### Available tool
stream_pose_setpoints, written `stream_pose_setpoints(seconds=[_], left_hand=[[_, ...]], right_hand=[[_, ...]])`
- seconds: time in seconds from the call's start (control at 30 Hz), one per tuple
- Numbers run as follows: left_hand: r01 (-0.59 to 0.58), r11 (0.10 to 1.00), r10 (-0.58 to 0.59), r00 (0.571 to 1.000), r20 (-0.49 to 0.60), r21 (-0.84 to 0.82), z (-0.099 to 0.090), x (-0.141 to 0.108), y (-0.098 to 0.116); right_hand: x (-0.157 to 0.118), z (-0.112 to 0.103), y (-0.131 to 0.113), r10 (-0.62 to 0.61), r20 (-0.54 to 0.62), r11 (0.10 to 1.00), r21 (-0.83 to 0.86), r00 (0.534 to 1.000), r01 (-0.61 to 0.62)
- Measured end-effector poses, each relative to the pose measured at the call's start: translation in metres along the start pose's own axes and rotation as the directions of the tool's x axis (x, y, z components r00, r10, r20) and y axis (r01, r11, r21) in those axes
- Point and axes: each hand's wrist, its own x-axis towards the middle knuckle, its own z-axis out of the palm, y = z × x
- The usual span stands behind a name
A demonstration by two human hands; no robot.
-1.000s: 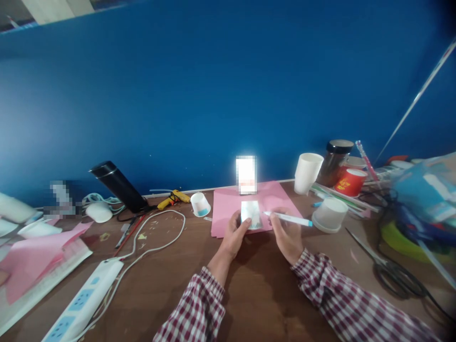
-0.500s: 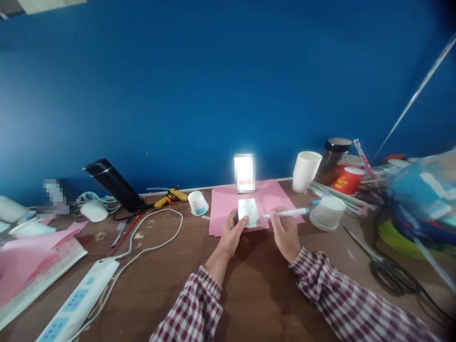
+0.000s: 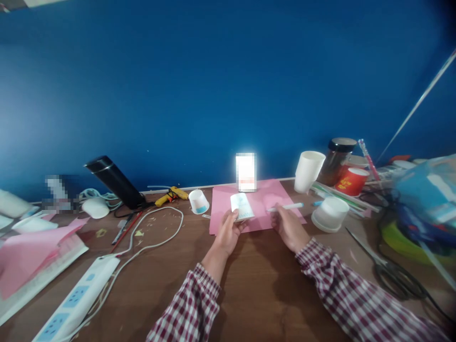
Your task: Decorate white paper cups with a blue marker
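Above the pink paper, my left hand grips a white paper cup by its lower end, thumb on the near side. Faint bluish marks run along the cup's surface; the cup leans to the left. To its right, my right hand pinches a white marker pen with a light blue end. The pen lies nearly level, its tip pointing left toward the cup but apart from it. A glowing phone-like screen, blurred out, stands behind the paper against the wall.
On the left are a cut white cup, a yellow glue gun, a black flask and a white power strip with its cable. To the right stand white cups, a clear tub, a red cup and black scissors.
My left hand has tilted the cup to the left and shifted it slightly left. The marker in my right hand has moved a little away from the cup, and its angle has changed.
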Motion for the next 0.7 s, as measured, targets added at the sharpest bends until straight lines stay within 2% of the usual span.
stream_pose_setpoints(seconds=[0.33,0.7], left_hand=[[0.005,1.000,-0.005,1.000,0.004,0.031,0.0009,-0.0014,-0.0003],[0.015,0.999,-0.015,1.000,-0.014,0.030,0.0036,-0.0018,0.0009]], right_hand=[[-0.0018,0.0006,0.0008,0.062,0.003,0.996,0.061,0.998,-0.062],[-0.0021,0.0015,0.0011,0.078,0.005,0.994,0.075,0.997,-0.078]])
